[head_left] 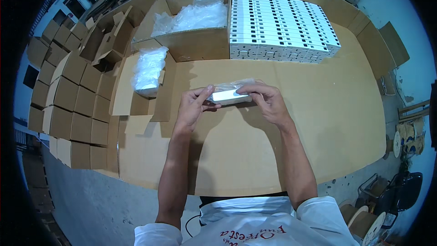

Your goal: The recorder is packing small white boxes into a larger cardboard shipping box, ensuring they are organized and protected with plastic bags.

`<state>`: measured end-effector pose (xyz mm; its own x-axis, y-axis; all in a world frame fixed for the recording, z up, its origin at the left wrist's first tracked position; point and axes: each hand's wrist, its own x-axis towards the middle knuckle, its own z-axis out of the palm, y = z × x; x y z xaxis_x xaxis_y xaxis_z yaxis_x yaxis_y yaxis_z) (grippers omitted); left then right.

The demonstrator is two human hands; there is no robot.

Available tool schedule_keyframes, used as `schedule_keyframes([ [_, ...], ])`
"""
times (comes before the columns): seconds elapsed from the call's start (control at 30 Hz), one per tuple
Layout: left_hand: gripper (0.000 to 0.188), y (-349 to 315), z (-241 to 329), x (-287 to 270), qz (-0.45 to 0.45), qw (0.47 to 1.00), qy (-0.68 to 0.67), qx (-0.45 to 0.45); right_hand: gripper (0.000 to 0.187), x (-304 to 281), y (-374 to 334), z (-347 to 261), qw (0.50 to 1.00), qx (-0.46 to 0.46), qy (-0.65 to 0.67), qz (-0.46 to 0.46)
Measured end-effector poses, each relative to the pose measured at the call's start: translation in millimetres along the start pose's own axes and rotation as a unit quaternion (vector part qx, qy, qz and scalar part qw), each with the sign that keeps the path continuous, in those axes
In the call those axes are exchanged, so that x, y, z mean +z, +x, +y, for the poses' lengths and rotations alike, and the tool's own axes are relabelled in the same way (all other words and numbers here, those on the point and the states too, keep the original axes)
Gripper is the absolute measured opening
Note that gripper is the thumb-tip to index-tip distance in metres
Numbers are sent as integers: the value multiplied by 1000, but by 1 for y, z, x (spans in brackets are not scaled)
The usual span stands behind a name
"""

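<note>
Between my two hands is a small white box (230, 95) with clear plastic wrap around it, held just above the cardboard-covered table. My left hand (198, 101) grips its left end, thumb on top and fingers beneath. At the other end, my right hand (266, 99) pinches the wrapping and the box's upper edge. To the left, an open brown carton (170, 84) holds several items in clear plastic wrap (149, 70), lined up in a row.
A large open carton (200, 48) full of clear plastic bags (195, 16) stands behind. Beside it are stacked rows of white boxes (277, 32). Brown cartons (84, 95) pile up along the left edge. Cardboard walls (364, 29) border the table (337, 118). A black chair (400, 191) stands at right.
</note>
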<state>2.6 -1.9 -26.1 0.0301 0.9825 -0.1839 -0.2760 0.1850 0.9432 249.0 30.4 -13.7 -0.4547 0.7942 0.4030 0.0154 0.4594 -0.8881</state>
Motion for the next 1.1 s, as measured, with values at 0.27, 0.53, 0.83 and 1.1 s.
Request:
schedule_keyframes([
  [0.27, 42, -3, 4, 1, 5, 1000, 7, 3, 27, 8, 2, -23, 996, 85, -25, 21],
  [0.53, 37, -6, 9, 27, 21, 998, -8, 66, 29, -1, 0, -11, 993, 87, -81, 21],
  [0.83, 32, -23, 8, 2, -67, 979, 183, 53, 23, 18, 0, -32, 979, 91, -184, 4],
  [1.1, 39, -36, -3, -37, -86, 969, 207, 101, 18, 57, -8, -58, 963, 40, -265, -7],
])
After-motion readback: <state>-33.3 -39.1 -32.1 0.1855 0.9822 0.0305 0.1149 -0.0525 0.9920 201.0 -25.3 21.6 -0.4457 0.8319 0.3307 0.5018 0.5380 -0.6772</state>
